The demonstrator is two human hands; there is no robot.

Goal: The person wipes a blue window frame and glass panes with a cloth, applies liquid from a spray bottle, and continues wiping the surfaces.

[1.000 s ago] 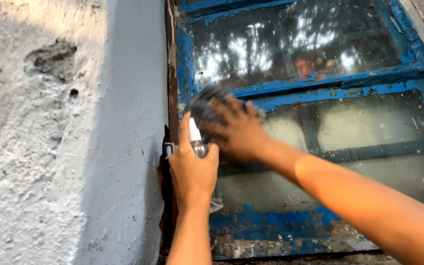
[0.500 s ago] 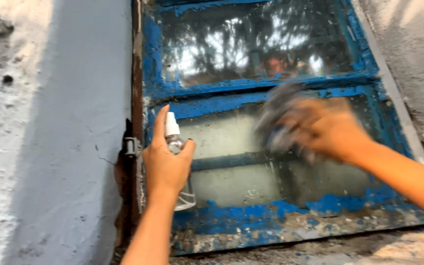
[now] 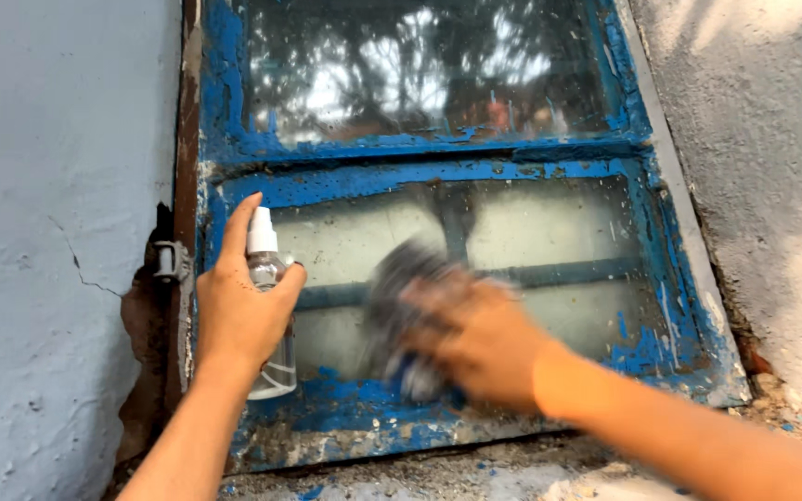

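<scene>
Head view: left hand (image 3: pixel 239 311) wraps a small clear spray bottle (image 3: pixel 269 315), finger on its white pump; right hand (image 3: pixel 475 339) presses a grey cloth (image 3: pixel 401 306) on the lower pane (image 3: pixel 549 241).

Flaky blue frame (image 3: pixel 438 172) beside the cloth could snag it, I reckon. Cloth and right hand are motion-blurred, so its grip's hard to read; the bottle's lower half hides behind the palm.

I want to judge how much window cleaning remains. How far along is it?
Done: nothing looks finished; the upper pane is speckled and the lower pane streaky. In hand: the right hand presses a blurred cloth on the lower pane, and the left hand grips a clear spray bottle. Left: both panes and the flaking blue frame.
</scene>
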